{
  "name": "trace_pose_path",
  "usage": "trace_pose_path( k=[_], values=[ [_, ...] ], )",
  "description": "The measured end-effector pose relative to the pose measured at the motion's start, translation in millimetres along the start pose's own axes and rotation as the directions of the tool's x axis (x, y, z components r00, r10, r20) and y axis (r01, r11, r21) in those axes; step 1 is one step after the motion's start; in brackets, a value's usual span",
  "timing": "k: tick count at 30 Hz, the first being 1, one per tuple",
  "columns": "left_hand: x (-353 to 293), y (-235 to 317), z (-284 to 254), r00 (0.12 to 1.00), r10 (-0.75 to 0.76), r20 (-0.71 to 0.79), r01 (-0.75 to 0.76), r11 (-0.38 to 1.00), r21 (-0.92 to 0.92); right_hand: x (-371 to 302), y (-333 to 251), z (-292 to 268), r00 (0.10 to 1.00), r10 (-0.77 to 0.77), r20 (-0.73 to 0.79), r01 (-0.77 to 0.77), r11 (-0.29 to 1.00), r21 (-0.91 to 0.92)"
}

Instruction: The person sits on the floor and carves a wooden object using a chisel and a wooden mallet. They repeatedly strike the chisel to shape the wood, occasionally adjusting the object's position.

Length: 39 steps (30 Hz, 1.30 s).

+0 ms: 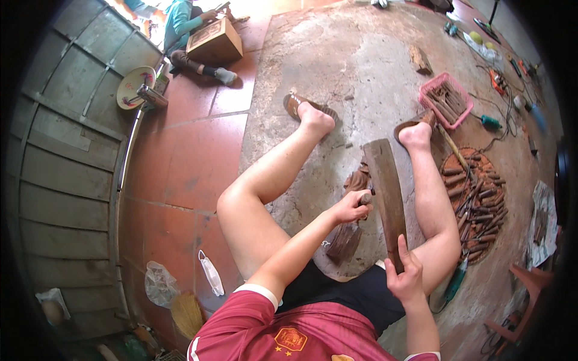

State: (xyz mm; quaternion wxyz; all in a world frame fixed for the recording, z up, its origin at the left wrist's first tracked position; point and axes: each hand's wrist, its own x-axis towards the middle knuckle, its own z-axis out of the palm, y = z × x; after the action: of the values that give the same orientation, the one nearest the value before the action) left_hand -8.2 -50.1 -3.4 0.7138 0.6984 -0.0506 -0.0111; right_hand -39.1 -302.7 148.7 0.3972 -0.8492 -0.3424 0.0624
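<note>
My left hand [350,208] is closed around a chisel [365,198]. Only the round butt of its handle shows; the blade is hidden. Under and around that hand is a carved dark wooden piece [345,243], lying on the floor between my legs, with carved folds at its far end. My right hand [406,274] grips the near end of a long, flat wooden mallet [385,192]. The mallet slants away from me, just right of the chisel, and covers part of the carving's right side.
A round tray of wooden-handled chisels [481,207] lies right of my right leg, with a pink basket [428,90] of wood pieces beyond it. Power tools and cables line the right side. At far left, a person [180,27] sits by a cardboard box [215,43]. A white mask [211,274] lies left.
</note>
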Motion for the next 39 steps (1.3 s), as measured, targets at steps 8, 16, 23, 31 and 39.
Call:
trace_pose_path(
  k=[8,16,23,31,39],
  values=[
    [5,1,5,1.0,-0.011,-0.01,0.011,1.0,-0.013,9,-8,-13,0.998,0.049,0.042,-0.049,0.999,0.02],
    [6,-15,0,0.999,-0.003,-0.042,0.0,0.999,-0.054,16,-11,-19,0.986,0.083,0.142,-0.083,0.997,-0.004],
    [6,-17,6,0.988,0.078,-0.134,-0.096,0.986,-0.135,18,-13,-19,0.956,0.101,0.276,-0.048,0.981,-0.19],
    [3,-22,-4,1.0,-0.018,-0.007,0.017,0.989,-0.145,16,-16,-10,0.982,0.077,0.171,-0.055,0.99,-0.13],
    [7,-4,1,0.993,0.039,-0.114,-0.045,0.998,-0.051,16,-18,-15,0.982,0.08,0.173,-0.058,0.99,-0.129]
  ],
)
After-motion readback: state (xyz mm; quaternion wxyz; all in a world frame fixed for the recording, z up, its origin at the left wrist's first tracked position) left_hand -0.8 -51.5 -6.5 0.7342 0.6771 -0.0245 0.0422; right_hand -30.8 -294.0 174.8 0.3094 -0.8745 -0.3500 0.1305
